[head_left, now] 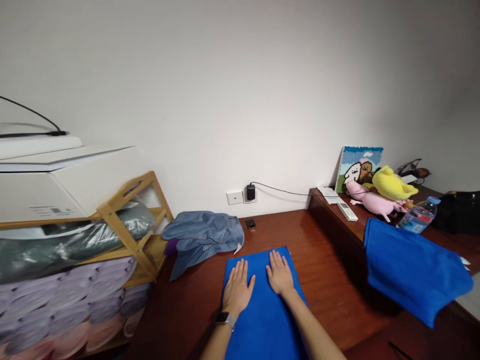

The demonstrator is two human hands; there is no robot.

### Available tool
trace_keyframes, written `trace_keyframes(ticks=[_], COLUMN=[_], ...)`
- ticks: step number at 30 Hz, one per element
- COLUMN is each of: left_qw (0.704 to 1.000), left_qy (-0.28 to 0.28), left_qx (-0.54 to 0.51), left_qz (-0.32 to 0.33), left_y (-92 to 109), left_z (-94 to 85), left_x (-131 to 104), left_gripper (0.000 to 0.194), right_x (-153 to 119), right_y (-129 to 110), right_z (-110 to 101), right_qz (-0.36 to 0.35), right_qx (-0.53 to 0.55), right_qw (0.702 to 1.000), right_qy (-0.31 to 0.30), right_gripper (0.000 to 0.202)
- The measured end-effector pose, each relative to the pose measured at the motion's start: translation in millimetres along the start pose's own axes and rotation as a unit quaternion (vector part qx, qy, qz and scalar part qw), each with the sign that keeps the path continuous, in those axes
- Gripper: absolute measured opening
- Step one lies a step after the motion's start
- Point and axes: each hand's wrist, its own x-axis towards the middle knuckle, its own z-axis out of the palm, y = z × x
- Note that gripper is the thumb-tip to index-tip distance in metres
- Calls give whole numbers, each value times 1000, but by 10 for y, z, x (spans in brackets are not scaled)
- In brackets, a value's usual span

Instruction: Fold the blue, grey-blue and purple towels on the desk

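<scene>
A blue cloth point(262, 320) lies flat on the reddish-brown wooden desk point(318, 270), its long side running toward me. My left hand point(238, 287) rests palm down on its left part, fingers stretched out and the thumb apart. There is a watch point(224, 318) on the left wrist. On the right part of the same cloth, near its far edge, my right hand point(279, 272) presses flat with the fingers extended. Neither hand grips anything. The near end of the cloth runs out of the picture.
A crumpled grey-blue cloth point(210, 232) lies at the back left. Beside it stands a wooden shelf point(129, 235) with slippers. Another blue cloth point(412, 270) hangs over the raised ledge at right, near a bottle point(419, 216), plush toys point(375, 200) and a remote point(347, 211).
</scene>
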Motion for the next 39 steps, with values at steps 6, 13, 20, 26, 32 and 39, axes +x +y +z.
trace_keyframes(ticks=[6, 13, 20, 26, 32, 39], left_qw=[997, 996, 998, 999, 995, 997], left_qy=[-16, 52, 9, 18, 35, 5], left_qx=[14, 24, 16, 30, 35, 5], left_qz=[-69, -61, 57, -33, -86, 75], left_y=[-536, -333, 239, -26, -384, 314], left_z=[-153, -332, -60, -107, -265, -334], left_x=[-97, -212, -551, -748, -1008, -1041], left_gripper=[73, 67, 57, 66, 69, 58], right_x=[-58, -194, -504, -580, -721, -1178], right_y=[650, 407, -224, 227, 600, -80], right_z=[-243, -411, -26, -189, -561, -186], right_qz=[102, 93, -116, 14, 85, -52], right_qx=[-19, -32, 18, -8, -9, 40], right_qw=[994, 995, 993, 1000, 995, 998], right_qy=[-30, 22, 29, -17, -50, 20], right_gripper=[70, 67, 58, 62, 64, 62])
